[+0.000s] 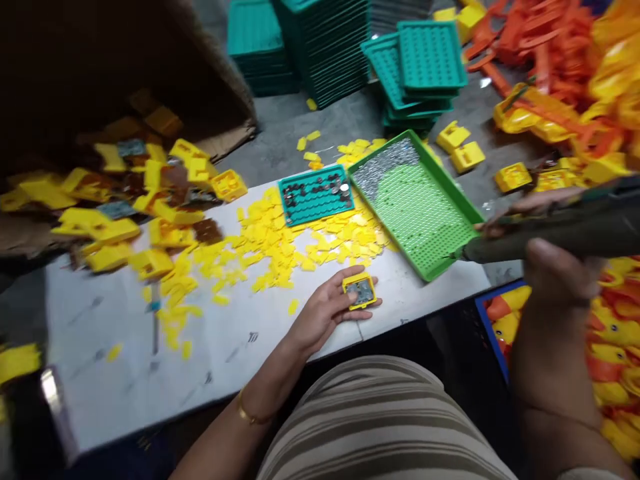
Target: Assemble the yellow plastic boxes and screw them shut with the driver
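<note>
My left hand (pixel 320 310) is closed on a small yellow plastic case (pixel 364 293), its open side up, with a grey circuit board inside. It sits low over the table's front edge. My right hand (pixel 563 263), blurred, is wrapped round a dark electric screwdriver (pixel 520 233) that points left. The thin bit reaches the near right corner of a light green tray (pixel 420 217); whether it touches the tray I cannot tell. Small silver screws (pixel 387 163) lie heaped at the tray's far end. A teal ridged tray (pixel 313 210) left of it holds small dark round parts.
Flat yellow pieces (pixel 275 233) are strewn across the white tabletop (pixel 235 373). Yellow cases (pixel 165 233) spill from a cardboard box (pixel 220 67) at left. Teal trays (pixel 330 60) stand stacked behind. Orange parts (pixel 545 40) pile at back right; a blue-rimmed bin (pixel 493 333) holds yellow ducks.
</note>
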Demonstrator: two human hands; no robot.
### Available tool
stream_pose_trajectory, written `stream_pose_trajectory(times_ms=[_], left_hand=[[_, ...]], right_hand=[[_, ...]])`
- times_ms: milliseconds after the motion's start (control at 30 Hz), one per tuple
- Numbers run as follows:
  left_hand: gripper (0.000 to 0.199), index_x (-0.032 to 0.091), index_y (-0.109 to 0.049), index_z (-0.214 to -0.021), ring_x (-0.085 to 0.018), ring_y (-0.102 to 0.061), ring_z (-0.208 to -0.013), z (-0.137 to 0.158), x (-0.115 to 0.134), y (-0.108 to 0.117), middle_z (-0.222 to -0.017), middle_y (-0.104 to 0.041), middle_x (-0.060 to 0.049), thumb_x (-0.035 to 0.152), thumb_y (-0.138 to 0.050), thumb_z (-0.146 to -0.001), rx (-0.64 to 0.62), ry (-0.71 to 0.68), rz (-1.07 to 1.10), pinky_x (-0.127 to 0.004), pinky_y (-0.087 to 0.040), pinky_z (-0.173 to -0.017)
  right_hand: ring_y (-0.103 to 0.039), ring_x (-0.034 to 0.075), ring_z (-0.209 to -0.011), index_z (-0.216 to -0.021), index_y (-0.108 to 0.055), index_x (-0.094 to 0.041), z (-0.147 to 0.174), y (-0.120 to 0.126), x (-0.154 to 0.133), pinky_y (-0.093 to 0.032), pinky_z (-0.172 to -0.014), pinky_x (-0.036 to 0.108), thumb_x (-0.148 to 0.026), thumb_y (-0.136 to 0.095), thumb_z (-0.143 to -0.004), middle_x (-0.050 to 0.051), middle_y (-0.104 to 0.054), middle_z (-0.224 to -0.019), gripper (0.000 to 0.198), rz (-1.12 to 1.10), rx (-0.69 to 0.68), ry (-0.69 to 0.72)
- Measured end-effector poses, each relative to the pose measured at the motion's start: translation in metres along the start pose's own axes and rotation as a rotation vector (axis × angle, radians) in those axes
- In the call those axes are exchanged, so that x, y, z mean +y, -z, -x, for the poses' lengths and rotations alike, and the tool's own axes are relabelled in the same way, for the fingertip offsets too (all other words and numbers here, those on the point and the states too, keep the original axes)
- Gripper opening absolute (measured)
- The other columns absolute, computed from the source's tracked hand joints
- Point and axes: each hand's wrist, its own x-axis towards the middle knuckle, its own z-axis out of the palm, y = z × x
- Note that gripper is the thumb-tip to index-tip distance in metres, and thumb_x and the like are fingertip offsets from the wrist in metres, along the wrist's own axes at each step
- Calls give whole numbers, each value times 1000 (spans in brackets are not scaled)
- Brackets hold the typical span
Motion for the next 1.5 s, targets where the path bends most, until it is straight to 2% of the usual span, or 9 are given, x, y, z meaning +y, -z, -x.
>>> stream_pose_trajectory(times_ms=[67, 200, 367, 433, 667, 833, 1100, 1300, 1500], left_hand=[[47, 17, -53, -122, -29, -70, -99, -4, 0, -7, -132, -60, -16, 23, -68, -78, 3, 27, -6, -31, -57, -78], [44, 16, -54, -120, -28, -70, -99, -14, -2, -24, -129, -62, -16, 21, -69, -78, -39, 108, 5, -29, -57, -80], [45, 14, -53, -121, -28, -70, -99, -22, -8, -41, -121, -66, -16, 24, -68, -80, -55, 129, -7, -31, -57, -78], [45, 13, -53, -121, -28, -70, -97, -24, -11, -43, -120, -65, -17, 24, -68, -79, -66, 139, -22, -32, -58, -75], [46, 13, -53, -120, -28, -69, -96, -30, -10, -46, -120, -64, -18, 25, -68, -79, -71, 177, -33, -33, -58, -74], [44, 14, -54, -119, -27, -70, -94, -32, -8, -46, -120, -64, -17, 25, -68, -79, -79, 199, -15, -33, -57, -74], [46, 13, -53, -120, -27, -70, -95, -34, -8, -44, -121, -64, -18, 26, -69, -79, -98, 212, 3, -33, -57, -74], [45, 12, -53, -120, -26, -70, -94, -34, -8, -44, -120, -64, -18, 25, -68, -79, -103, 218, 16, -32, -57, -72], [44, 11, -55, -116, -26, -71, -91, -35, -7, -50, -112, -67, -16, 21, -70, -76, -32, 213, 37, -31, -57, -74]], right_hand=[[-64, 20, -60, -99, -69, -27, -5, -8, -1, -57, -61, 38, -44, -73, -72, 0, -66, -71, 32, -110, 78, 31], [-53, 13, -50, -95, -68, -27, -13, -23, 5, -52, -54, 28, -38, -71, -73, -4, -55, -58, 25, -302, 220, 90], [-58, 15, -51, -94, -67, -25, -13, -26, 18, -54, -54, 32, -57, -64, -78, -2, -61, -61, 37, -234, 286, 60], [-53, 14, -44, -95, -65, -26, -13, -29, 20, -51, -50, 31, -63, -61, -78, -4, -58, -57, 41, -248, 283, 46], [-47, 12, -41, -91, -60, -29, -25, -40, 28, -46, -46, 29, -50, -67, -80, -6, -45, -55, 26, -95, 320, 127], [-44, 14, -41, -92, -56, -33, -30, -47, 36, -45, -46, 31, -56, -59, -83, -6, -41, -54, 24, -12, 271, 80], [-38, 14, -36, -89, -51, -33, -35, -49, 38, -36, -37, 31, -59, -56, -83, -7, -36, -50, 28, 19, 277, 104], [-35, 14, -36, -78, -49, -32, -37, -50, 34, -35, -36, 32, -58, -56, -84, -6, -37, -47, 28, -19, 271, 83], [-63, 25, -66, -93, -60, -31, -38, -35, 23, -55, -57, 41, -64, -67, -73, 3, -62, -69, 39, 77, -88, -82]])
